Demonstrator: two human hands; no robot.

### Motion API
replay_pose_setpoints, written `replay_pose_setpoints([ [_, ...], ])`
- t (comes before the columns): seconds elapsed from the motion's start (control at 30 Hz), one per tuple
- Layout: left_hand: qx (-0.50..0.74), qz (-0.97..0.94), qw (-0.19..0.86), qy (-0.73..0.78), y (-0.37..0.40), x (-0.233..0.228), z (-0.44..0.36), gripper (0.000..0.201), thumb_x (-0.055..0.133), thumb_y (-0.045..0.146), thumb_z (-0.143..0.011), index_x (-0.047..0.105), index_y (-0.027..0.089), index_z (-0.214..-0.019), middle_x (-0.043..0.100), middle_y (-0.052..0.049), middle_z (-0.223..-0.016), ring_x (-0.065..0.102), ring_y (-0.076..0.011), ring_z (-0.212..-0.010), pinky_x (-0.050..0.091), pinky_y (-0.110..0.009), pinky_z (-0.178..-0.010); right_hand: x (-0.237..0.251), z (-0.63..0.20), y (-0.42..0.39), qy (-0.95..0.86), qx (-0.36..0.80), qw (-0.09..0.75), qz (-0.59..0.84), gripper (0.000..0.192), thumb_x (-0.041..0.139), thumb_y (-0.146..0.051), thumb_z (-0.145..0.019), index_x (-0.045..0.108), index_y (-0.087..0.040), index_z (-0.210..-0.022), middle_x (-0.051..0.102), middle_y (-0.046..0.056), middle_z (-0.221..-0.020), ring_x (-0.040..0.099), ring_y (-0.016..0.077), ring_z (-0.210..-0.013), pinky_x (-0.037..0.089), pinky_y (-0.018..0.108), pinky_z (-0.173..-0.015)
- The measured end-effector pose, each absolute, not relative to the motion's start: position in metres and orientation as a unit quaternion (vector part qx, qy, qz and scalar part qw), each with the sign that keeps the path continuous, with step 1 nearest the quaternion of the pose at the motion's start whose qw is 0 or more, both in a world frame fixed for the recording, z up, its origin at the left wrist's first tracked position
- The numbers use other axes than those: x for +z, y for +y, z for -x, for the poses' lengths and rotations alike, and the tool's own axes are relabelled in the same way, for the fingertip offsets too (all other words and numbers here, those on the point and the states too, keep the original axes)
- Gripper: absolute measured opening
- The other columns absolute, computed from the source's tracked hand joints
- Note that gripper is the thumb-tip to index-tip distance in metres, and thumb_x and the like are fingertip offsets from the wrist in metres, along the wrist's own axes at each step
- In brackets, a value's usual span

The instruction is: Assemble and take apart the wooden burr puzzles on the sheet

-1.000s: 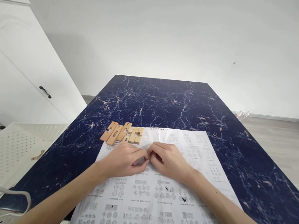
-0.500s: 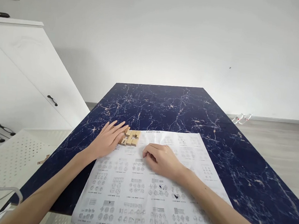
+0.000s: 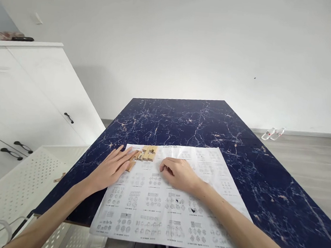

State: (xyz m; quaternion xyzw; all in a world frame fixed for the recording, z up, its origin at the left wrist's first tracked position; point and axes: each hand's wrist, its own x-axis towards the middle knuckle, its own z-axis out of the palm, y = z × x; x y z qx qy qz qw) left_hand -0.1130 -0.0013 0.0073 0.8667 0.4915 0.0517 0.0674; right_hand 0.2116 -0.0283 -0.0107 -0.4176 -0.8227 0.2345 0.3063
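Fingers stretched and a little spread, my left hand (image 3: 109, 171) lies palm down at the left side of the sheet. Its fingertips touch darker notched wooden pieces (image 3: 130, 166), partly hidden under them. Right beside these stand several pale wooden blocks (image 3: 150, 152) in a close group with notches between them; one block (image 3: 140, 156) has a dark mark on its front. My right hand (image 3: 181, 175) rests on the middle of the printed paper sheet (image 3: 155, 232), its fingers curled in a loose fist with nothing showing in them. Rows of small line drawings cover the sheet.
The dark blue marbled table (image 3: 183, 122) reaches toward the white wall. To the left are a white cabinet (image 3: 39, 92) and a perforated white surface (image 3: 40, 174) with a small wooden piece (image 3: 60, 177) on it. Clear bottles (image 3: 272, 133) stand on the floor at right.
My left hand has slid back toward me and left, uncovering more of the wooden pieces. My right hand stays curled on the sheet. The camera view has shifted slightly.
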Motion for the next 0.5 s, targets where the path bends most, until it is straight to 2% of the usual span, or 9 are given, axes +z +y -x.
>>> replay_pose_setpoints([
  [0.27, 0.081, -0.871, 0.037, 0.482, -0.061, 0.005, 0.116, 0.056, 0.035, 0.040, -0.116, 0.029, 0.037, -0.171, 0.035, 0.004, -0.175, 0.022, -0.0333, -0.166, 0.030, -0.059, -0.134, -0.012, -0.213, -0.027, -0.815, 0.253, 0.315, 0.416, 0.023, 0.054, -0.001, -0.089, 0.068, -0.020, -0.085, 0.075, 0.002, -0.091, 0.059, 0.0148, -0.072, 0.037, 0.027, -0.067],
  [0.4, 0.080, -0.875, 0.048, 0.475, -0.084, 0.007, 0.103, 0.058, 0.040, 0.037, -0.115, 0.027, 0.038, -0.172, 0.034, 0.006, -0.176, 0.026, -0.0327, -0.165, 0.034, -0.055, -0.133, -0.011, -0.213, -0.027, -0.804, 0.279, 0.323, 0.414, 0.025, 0.054, 0.000, -0.088, 0.068, -0.020, -0.084, 0.075, 0.002, -0.090, 0.060, 0.0145, -0.072, 0.038, 0.027, -0.067],
  [0.5, 0.065, -0.891, 0.065, 0.444, -0.092, 0.010, 0.086, 0.060, 0.040, 0.035, -0.115, 0.024, 0.037, -0.172, 0.032, 0.004, -0.176, 0.027, -0.0338, -0.165, 0.036, -0.055, -0.132, -0.010, -0.214, -0.025, -0.782, 0.312, 0.334, 0.423, 0.025, 0.053, -0.001, -0.089, 0.069, -0.020, -0.084, 0.072, -0.001, -0.077, 0.056, 0.0130, -0.062, 0.039, 0.026, -0.062],
])
